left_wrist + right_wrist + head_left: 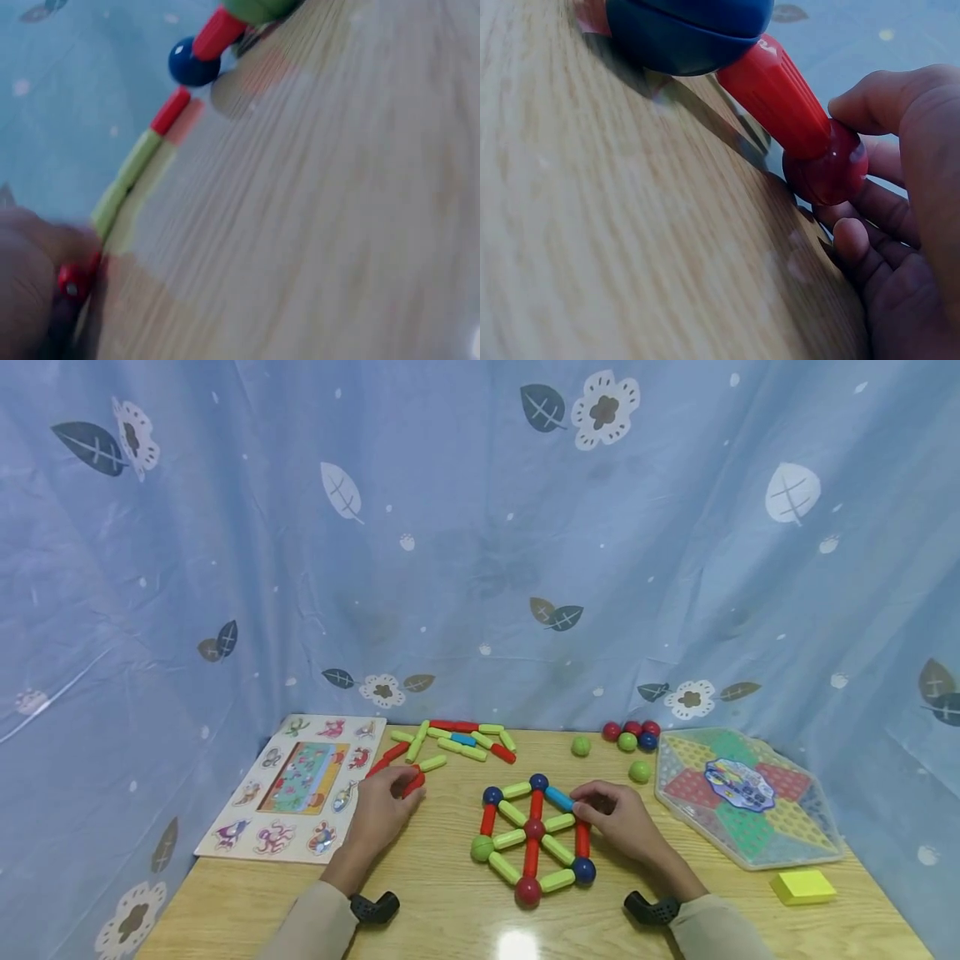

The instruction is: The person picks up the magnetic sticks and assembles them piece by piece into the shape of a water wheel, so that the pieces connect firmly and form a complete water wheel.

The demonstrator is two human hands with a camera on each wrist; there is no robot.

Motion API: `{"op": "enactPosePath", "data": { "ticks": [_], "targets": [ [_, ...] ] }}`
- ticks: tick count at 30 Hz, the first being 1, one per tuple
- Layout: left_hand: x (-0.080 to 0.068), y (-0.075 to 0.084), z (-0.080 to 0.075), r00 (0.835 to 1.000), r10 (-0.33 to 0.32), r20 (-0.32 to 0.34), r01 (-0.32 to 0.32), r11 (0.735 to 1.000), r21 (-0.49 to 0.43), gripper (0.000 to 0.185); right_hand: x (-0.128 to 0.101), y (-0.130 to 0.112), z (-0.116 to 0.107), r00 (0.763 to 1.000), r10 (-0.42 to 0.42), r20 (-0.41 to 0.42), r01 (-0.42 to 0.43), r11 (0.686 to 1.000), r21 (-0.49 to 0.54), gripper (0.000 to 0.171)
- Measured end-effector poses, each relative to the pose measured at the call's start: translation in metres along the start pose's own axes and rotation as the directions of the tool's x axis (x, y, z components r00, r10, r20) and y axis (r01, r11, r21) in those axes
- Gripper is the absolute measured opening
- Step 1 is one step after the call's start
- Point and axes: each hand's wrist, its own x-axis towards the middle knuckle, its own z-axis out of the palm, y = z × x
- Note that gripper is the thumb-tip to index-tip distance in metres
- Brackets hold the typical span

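A hexagon wheel of magnetic rods and balls (534,831) lies flat in the middle of the wooden table (450,910). My right hand (592,810) is at its right corner, fingers curled round a red ball (825,169) that joins a red rod (776,94) running to a dark blue ball (686,30); a blue rod (558,797) lies beside my fingertips. My left hand (401,789) is left of the wheel and pinches a loose red rod (413,784), whose end (71,285) shows by my fingers in the left wrist view.
Loose green, red and blue rods (459,739) lie at the back of the table. Spare balls (632,735) sit back right. A wooden animal puzzle (300,785) lies left, a hexagonal checkers board (746,793) right, a yellow block (802,887) near the right edge. A blue curtain (480,543) hangs behind.
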Motion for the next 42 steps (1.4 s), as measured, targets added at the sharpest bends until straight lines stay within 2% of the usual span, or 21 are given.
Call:
{"op": "enactPosePath", "data": {
  "ticks": [2, 4, 6, 8, 11, 14, 16, 20, 21, 22, 24, 28, 31, 34, 36, 38, 40, 42],
  "targets": [
    [0.001, 0.005, 0.001, 1.000, 0.026, 0.012, -0.027, 0.996, 0.086, 0.033, 0.000, 0.001, 0.001, 1.000, -0.006, 0.004, 0.006, 1.000, 0.007, 0.011],
    [0.002, 0.010, 0.002, 1.000, 0.015, 0.013, -0.017, 0.995, 0.094, 0.033, -0.001, 0.002, 0.002, 1.000, -0.007, 0.008, 0.007, 1.000, 0.009, 0.011],
    [0.002, 0.020, 0.003, 0.999, -0.046, 0.030, 0.045, 0.999, 0.012, 0.035, -0.002, 0.002, 0.001, 1.000, -0.008, 0.007, 0.008, 1.000, 0.008, 0.011],
    [0.000, 0.035, 0.005, 0.991, -0.113, 0.066, 0.120, 0.986, -0.114, 0.036, -0.002, 0.001, 0.001, 1.000, -0.006, 0.002, 0.006, 1.000, 0.007, 0.011],
    [-0.005, 0.065, 0.013, 0.976, -0.142, 0.164, 0.187, 0.933, -0.307, 0.035, -0.001, -0.001, -0.001, 1.000, -0.011, -0.006, 0.011, 1.000, 0.003, 0.010],
    [-0.009, 0.096, 0.028, 0.958, -0.069, 0.279, 0.194, 0.872, -0.449, 0.034, -0.001, -0.001, -0.003, 0.999, -0.034, -0.008, 0.034, 0.999, 0.001, 0.010],
    [-0.011, 0.113, 0.042, 0.939, -0.012, 0.343, 0.201, 0.829, -0.522, 0.034, -0.001, -0.001, -0.003, 0.999, -0.049, -0.010, 0.049, 0.999, 0.001, 0.010],
    [-0.012, 0.133, 0.067, 0.897, 0.052, 0.440, 0.269, 0.724, -0.635, 0.031, -0.001, 0.000, -0.003, 0.999, -0.054, -0.005, 0.054, 0.998, 0.014, 0.011],
    [-0.013, 0.136, 0.072, 0.887, 0.060, 0.458, 0.288, 0.703, -0.650, 0.029, -0.001, -0.001, -0.002, 0.999, -0.051, -0.004, 0.051, 0.999, 0.017, 0.011],
    [-0.013, 0.138, 0.076, 0.880, 0.065, 0.470, 0.297, 0.697, -0.653, 0.027, -0.001, -0.001, -0.002, 0.999, -0.049, -0.001, 0.049, 0.999, 0.022, 0.011],
    [-0.014, 0.140, 0.081, 0.871, 0.074, 0.486, 0.296, 0.710, -0.639, 0.023, 0.000, -0.001, -0.001, 0.999, -0.045, 0.003, 0.045, 0.999, 0.023, 0.011],
    [-0.014, 0.141, 0.084, 0.859, 0.094, 0.502, 0.242, 0.790, -0.563, 0.022, 0.001, -0.002, -0.002, 0.998, -0.058, -0.004, 0.059, 0.998, 0.011, 0.011],
    [-0.012, 0.138, 0.080, 0.847, 0.117, 0.519, 0.211, 0.822, -0.529, 0.023, 0.003, -0.003, -0.001, 0.997, -0.080, -0.002, 0.080, 0.997, 0.008, 0.010],
    [-0.010, 0.135, 0.076, 0.838, 0.163, 0.521, 0.120, 0.876, -0.467, 0.026, 0.006, -0.001, -0.003, 0.994, -0.105, -0.006, 0.105, 0.994, -0.011, 0.011],
    [-0.010, 0.133, 0.074, 0.831, 0.209, 0.515, 0.032, 0.907, -0.419, 0.029, 0.008, 0.001, -0.009, 0.987, -0.154, -0.047, 0.149, 0.985, -0.087, 0.010],
    [-0.010, 0.130, 0.074, 0.821, 0.246, 0.515, -0.033, 0.921, -0.387, 0.028, 0.012, 0.005, -0.018, 0.966, -0.212, -0.150, 0.179, 0.962, -0.205, 0.010],
    [-0.011, 0.128, 0.074, 0.810, 0.278, 0.516, -0.067, 0.918, -0.390, 0.026, 0.016, 0.010, -0.030, 0.917, -0.280, -0.283, 0.174, 0.921, -0.349, 0.013],
    [-0.012, 0.127, 0.076, 0.802, 0.294, 0.520, -0.068, 0.910, -0.408, 0.025, 0.020, 0.015, -0.041, 0.862, -0.325, -0.389, 0.135, 0.887, -0.442, 0.021]
  ]
}}
